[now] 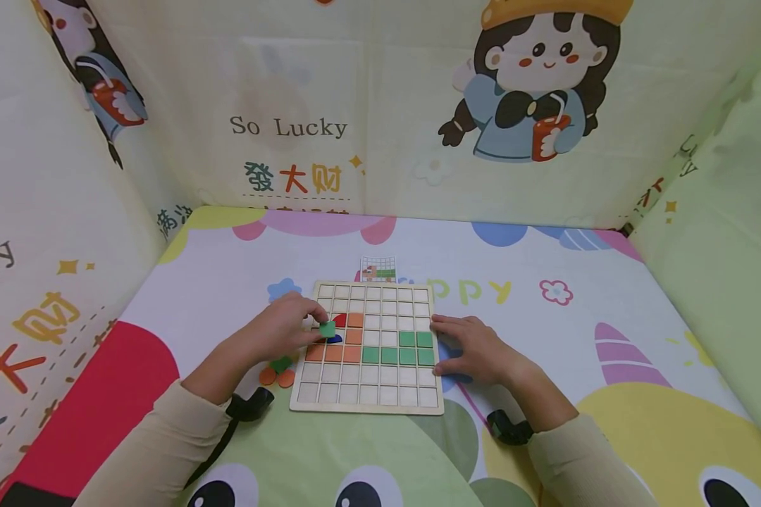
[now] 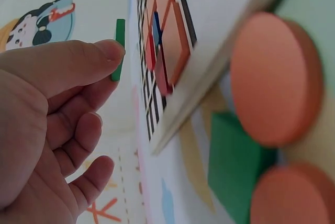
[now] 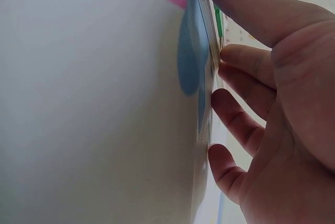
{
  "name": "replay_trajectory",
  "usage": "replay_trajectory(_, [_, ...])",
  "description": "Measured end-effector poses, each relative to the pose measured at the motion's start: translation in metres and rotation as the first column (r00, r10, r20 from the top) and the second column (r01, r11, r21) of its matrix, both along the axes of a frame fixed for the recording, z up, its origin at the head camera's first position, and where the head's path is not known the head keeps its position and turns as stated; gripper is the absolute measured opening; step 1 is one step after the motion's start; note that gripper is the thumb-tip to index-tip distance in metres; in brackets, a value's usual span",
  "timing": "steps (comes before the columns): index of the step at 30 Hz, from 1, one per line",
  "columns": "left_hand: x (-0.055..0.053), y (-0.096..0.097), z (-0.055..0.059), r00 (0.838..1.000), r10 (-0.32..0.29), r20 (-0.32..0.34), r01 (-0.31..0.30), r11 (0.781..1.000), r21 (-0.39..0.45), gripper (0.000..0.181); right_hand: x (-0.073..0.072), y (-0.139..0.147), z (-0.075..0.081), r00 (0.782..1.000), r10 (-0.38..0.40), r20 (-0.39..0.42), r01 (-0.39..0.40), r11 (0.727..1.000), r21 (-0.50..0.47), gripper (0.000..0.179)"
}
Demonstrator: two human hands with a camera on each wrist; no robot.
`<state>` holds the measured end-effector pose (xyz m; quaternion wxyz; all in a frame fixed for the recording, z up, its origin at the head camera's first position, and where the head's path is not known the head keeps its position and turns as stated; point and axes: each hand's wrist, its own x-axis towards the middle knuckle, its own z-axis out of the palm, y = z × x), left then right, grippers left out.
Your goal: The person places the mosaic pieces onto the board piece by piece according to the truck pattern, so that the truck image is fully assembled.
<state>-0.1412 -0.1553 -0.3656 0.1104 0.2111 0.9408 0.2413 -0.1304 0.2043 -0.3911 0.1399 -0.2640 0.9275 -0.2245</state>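
Note:
My left hand pinches a green square tile between thumb and fingertips, above the left side of a wooden grid board. In the left wrist view, that tile is held edge-on, apart from the board. Red and blue curved pieces lie in the grid, partly covered, beside several orange squares. Several green squares sit at the board's right. My right hand rests its fingertips along the board's right edge, fingers fairly straight, as the right wrist view also shows.
Orange discs and a loose green piece lie left of the board. A small printed grid card is behind it. Black wrist straps hang near both forearms. Printed cloth walls surround the table.

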Motion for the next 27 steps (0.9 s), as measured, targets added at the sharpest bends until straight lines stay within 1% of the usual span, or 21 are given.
replay_trajectory(9, [-0.004,0.019,-0.003,0.997,-0.074,-0.029,0.076,0.995,0.062,0.012,-0.001,0.0,-0.001,1.0,0.002,-0.002,-0.002,1.0,-0.003,0.08])
replay_trajectory(11, [-0.005,0.023,-0.004,0.996,-0.082,-0.025,0.084,0.993,0.081,0.011,-0.002,0.0,0.0,1.0,0.003,-0.004,-0.003,1.0,-0.004,0.08])
replay_trajectory(15, [-0.005,0.032,-0.006,0.997,-0.078,-0.009,0.078,0.992,0.097,0.014,-0.002,0.0,0.0,1.0,0.005,-0.007,-0.005,1.0,-0.003,0.08])
replay_trajectory(20, [-0.008,0.045,-0.009,0.995,-0.096,-0.031,0.099,0.991,0.093,0.017,-0.002,0.0,0.0,1.0,0.0,-0.003,0.0,1.0,-0.001,0.08])
replay_trajectory(27, [-0.01,0.059,-0.017,0.994,-0.105,-0.025,0.107,0.991,0.084,0.016,-0.001,0.0,-0.002,1.0,-0.004,-0.004,0.004,1.0,0.0,0.079])
